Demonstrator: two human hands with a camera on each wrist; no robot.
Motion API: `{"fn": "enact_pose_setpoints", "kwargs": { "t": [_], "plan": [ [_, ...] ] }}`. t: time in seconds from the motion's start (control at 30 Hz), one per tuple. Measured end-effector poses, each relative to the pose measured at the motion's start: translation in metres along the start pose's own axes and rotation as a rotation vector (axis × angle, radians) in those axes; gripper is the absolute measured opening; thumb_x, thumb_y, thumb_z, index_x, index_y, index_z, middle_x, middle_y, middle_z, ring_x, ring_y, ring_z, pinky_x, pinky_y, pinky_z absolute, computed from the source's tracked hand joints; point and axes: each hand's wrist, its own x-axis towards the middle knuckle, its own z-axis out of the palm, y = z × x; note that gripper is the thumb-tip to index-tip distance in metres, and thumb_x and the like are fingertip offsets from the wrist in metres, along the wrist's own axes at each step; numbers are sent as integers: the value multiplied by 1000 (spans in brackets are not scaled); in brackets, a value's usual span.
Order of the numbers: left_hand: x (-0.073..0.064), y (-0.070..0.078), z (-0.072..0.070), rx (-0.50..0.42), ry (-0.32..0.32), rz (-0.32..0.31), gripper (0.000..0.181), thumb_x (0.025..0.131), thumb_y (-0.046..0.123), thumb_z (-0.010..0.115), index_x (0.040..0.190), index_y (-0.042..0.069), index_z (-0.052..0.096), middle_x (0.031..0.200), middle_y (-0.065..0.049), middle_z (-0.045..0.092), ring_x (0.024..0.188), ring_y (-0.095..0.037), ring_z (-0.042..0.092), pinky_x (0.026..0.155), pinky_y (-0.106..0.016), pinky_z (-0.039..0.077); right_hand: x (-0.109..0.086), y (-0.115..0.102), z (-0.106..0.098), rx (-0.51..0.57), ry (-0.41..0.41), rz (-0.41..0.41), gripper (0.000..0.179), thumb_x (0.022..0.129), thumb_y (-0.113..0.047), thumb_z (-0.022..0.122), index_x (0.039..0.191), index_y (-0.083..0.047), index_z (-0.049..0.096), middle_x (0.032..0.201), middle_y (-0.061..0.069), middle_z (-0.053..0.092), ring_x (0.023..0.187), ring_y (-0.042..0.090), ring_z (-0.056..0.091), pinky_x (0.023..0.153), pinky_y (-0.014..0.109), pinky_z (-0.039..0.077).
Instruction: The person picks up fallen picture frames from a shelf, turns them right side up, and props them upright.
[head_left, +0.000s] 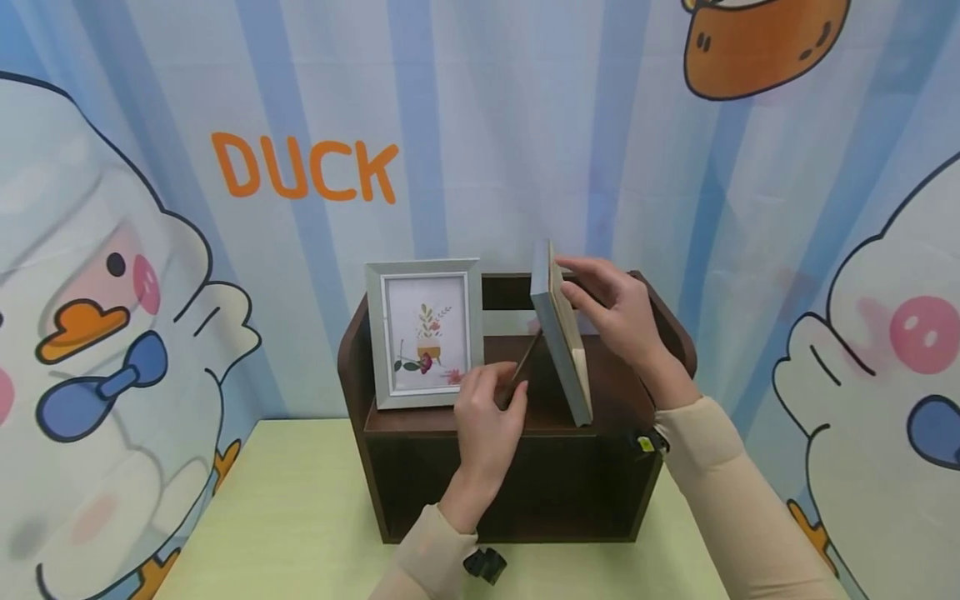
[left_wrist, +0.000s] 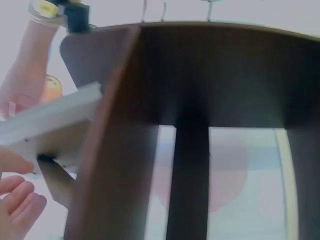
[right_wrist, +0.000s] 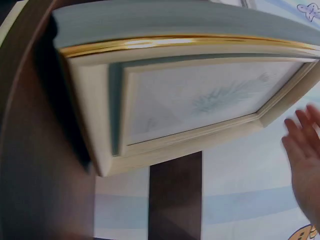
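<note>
A picture frame (head_left: 562,333) with a blue-grey side stands tilted on the brown shelf unit's top, almost edge-on in the head view. In the right wrist view, the frame (right_wrist: 190,47) shows a gold line, a cream border and a pale plant print. My right hand (head_left: 618,312) touches its front near the top with extended fingertips. Behind it, my left hand (head_left: 487,417) is at the thin brown stand leg (head_left: 529,357). Thumb and fingers of the left hand (left_wrist: 20,200) look parted beside that leg (left_wrist: 56,180) in the left wrist view; contact is unclear.
A second frame (head_left: 380,350), pale with a flower print, stands left on the shelf unit (head_left: 453,422). A shelf compartment opens below. The unit stands on a light green table (head_left: 277,500), before a duck-printed curtain (head_left: 495,150).
</note>
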Motion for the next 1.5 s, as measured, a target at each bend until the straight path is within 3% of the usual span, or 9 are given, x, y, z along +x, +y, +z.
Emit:
{"fn": "enact_pose_setpoints", "kwargs": {
  "t": [0.17,0.33,0.57,0.9,1.37,1.5],
  "plan": [
    [10,17,3,-126,-13,-40,24,81,15,75,101,5,68,93,-8,63,87,-20,63,74,-31,58,-1,20,3,-123,36,241,44,94,-24,60,134,-9,52,135,11,55,127,24,51,105,37,42],
    [19,30,10,-179,-42,-73,30,80,22,77,103,5,67,96,-8,63,86,-22,64,76,-31,57,0,34,7,-178,-10,393,46,95,-21,59,136,-4,48,136,16,53,125,30,51,104,44,42],
    [19,41,23,-133,-87,-115,34,77,27,79,100,7,64,95,-6,60,84,-15,60,75,-25,55,-3,55,11,-63,-109,543,49,96,-25,57,138,-3,45,134,20,52,122,35,52,98,50,45],
    [17,41,35,4,-92,-85,40,76,25,80,100,7,54,90,-5,53,80,-13,53,68,-21,51,-4,62,15,14,-142,593,50,97,-24,54,139,1,42,133,23,51,121,37,50,99,52,44],
    [20,33,27,-37,-39,-65,34,75,14,80,97,5,57,87,-6,55,75,-14,56,65,-21,52,-11,67,11,61,-121,616,51,98,-28,52,137,2,38,133,25,47,123,37,47,100,52,42],
    [23,29,23,-42,-47,-74,33,75,13,79,99,5,59,88,-7,55,76,-15,56,65,-21,53,-14,69,7,22,-101,628,51,98,-29,51,136,3,39,132,26,49,121,38,48,99,52,43]
  ]
}}
